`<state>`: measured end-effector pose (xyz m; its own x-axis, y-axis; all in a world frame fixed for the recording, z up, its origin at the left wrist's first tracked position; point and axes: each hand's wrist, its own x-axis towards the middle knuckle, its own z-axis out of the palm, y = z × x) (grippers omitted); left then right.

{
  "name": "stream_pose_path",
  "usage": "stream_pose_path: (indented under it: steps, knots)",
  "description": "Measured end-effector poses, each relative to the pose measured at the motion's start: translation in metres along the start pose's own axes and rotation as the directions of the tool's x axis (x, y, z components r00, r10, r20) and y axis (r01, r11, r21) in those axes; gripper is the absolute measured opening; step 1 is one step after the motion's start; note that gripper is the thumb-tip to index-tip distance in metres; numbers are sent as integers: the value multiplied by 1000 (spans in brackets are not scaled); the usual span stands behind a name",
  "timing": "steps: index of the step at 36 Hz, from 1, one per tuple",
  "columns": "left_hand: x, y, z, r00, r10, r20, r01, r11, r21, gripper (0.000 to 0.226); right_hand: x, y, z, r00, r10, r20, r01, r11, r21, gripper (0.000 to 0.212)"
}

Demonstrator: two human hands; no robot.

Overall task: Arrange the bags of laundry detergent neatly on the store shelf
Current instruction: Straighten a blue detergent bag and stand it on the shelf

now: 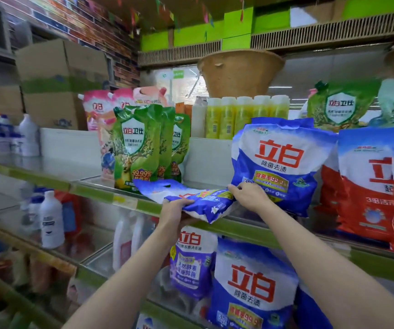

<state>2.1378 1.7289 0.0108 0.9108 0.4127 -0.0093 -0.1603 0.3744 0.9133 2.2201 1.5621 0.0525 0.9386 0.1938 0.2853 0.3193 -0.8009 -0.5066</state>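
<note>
A blue and white detergent bag (191, 198) lies flat on the middle shelf (129, 201), its near end hanging over the green front edge. My left hand (175, 211) grips that near end from below and the left. My right hand (247, 195) pinches the bag's right edge. Just right of it a second blue and white bag (283, 160) stands upright, leaning slightly. Red and white bags (366, 186) stand further right. Green pouches (139, 148) stand behind the flat bag.
Pink pouches (101, 110) and yellow bottles (245, 115) stand at the back of the shelf. Cardboard boxes (58, 77) sit at upper left. On the lower shelf stand blue bags (250, 288), a purple bag (191, 262) and white bottles (51, 219).
</note>
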Motion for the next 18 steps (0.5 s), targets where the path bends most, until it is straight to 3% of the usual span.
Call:
stream_pose_path:
  steps: [6, 11, 15, 18]
  knots:
    - [1, -6, 5, 999, 32, 5, -32, 993, -116, 25, 13, -6, 9, 992, 95, 83, -95, 995, -3, 56]
    - [-11, 17, 16, 975, 217, 56, -209, 971, -119, 9, 24, -13, 9, 929, 137, 343, -254, 912, 323, 70]
    - [-23, 42, 27, 954, 275, 121, -267, 961, -77, 22, 12, -15, 6, 920, 121, 373, -300, 830, 471, 15]
    - [-31, 56, 42, 950, 276, 144, -255, 955, -148, 7, 7, -12, 3, 943, 82, 322, -274, 740, 614, 20]
